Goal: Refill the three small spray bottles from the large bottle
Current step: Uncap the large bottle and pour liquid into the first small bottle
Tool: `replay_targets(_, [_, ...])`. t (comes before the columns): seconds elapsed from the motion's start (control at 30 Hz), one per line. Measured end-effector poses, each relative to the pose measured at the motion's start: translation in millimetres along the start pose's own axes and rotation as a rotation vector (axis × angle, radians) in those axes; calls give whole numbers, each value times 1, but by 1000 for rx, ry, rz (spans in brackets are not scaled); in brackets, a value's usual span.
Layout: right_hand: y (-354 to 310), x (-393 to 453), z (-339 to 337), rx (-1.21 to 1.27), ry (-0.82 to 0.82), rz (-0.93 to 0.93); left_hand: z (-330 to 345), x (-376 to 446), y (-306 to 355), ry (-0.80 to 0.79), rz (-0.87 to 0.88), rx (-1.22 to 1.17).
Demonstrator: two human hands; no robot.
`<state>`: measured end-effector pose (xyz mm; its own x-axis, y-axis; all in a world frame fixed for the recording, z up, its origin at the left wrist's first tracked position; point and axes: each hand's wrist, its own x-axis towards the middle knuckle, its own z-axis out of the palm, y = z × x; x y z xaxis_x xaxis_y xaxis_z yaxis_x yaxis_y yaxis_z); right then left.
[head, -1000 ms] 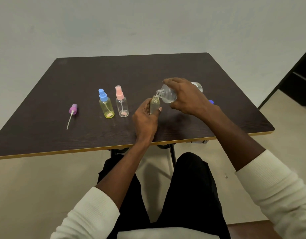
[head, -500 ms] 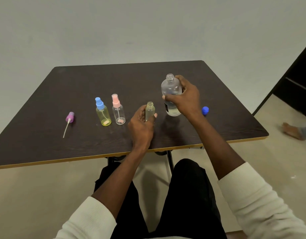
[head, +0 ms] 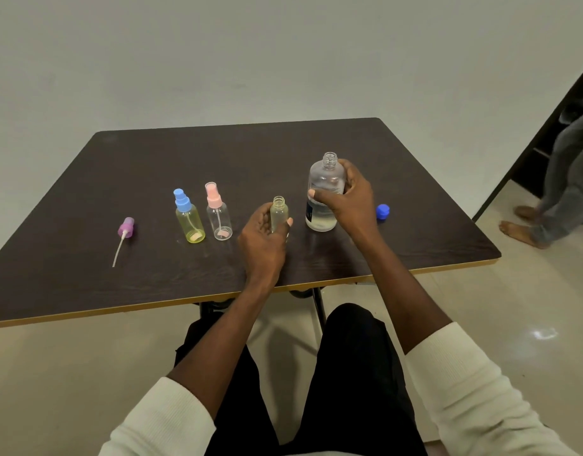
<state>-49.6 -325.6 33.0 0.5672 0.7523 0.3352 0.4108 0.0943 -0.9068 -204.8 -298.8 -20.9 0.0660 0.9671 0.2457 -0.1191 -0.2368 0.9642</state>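
My right hand [head: 347, 199] grips the large clear bottle [head: 326, 182], which stands upright and uncapped on the dark table [head: 217, 153] with a little liquid at its bottom. My left hand [head: 262, 238] holds a small open-necked spray bottle [head: 279, 213] upright just left of it. Further left stand a clear small bottle with a pink spray top [head: 218, 212] and a yellow one with a blue spray top [head: 188, 217]. A purple spray head [head: 125, 230] with its dip tube lies on the table at the left.
The large bottle's blue cap [head: 382, 211] lies on the table to the right of my right hand. Another person's legs and bare feet [head: 530, 228] are on the floor beyond the table's right corner. My knees sit under the near edge.
The large bottle was tipped over the small open bottle a second ago; my right hand has since turned it upright and set it on the table to the right. My left hand stayed on the small bottle.
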Motion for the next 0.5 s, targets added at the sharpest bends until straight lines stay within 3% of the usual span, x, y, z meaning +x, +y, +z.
replay_targets(0.27, [-4,-10,4,-21,55,44,0,-2,8,-2,-5,-15])
replay_targets(0.4, [-16,-29,11,-145,262,-278,-2,-4,12,1,-4,-42])
replay_targets(0.5, [-28,-38,17,-191,314,-491,-7,-9,16,-25,15,-50])
